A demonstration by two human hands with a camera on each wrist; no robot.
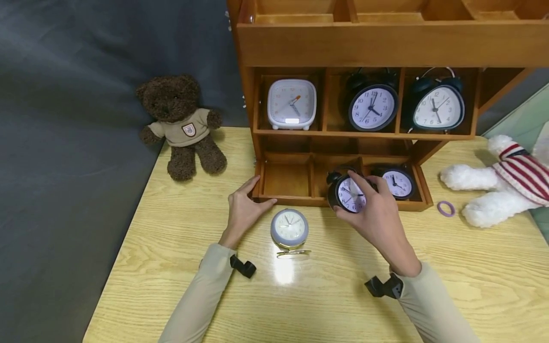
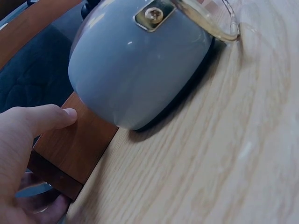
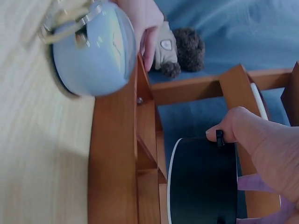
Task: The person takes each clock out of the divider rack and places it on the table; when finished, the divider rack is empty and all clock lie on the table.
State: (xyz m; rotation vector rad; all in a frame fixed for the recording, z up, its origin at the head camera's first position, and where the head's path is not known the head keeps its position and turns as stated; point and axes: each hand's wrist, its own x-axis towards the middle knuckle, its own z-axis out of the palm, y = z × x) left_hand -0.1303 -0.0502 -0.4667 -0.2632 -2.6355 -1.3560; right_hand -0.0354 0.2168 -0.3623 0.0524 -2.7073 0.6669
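In the head view my right hand point(image 1: 379, 214) holds a black twin-bell alarm clock point(image 1: 346, 193) at the bottom row of a wooden display shelf point(image 1: 386, 45). Thumb and fingers span the clock's body, as the right wrist view also shows. Its white face tilts up toward the head camera. My left hand point(image 1: 245, 212) grips the left end of the bottom row, thumb on the front board point(image 2: 86, 135) and fingers curled behind its end. Between the hands, a blue-grey alarm clock point(image 1: 289, 226) stands on the table before the shelf, a gold-coloured ring at its near side.
A small dark clock point(image 1: 398, 184) occupies the bottom right compartment. Above are a white square clock point(image 1: 291, 105) and two dark bell clocks. A brown teddy bear point(image 1: 182, 126) sits left; a white plush toy point(image 1: 506, 181) and purple ring point(image 1: 446, 208) lie right.
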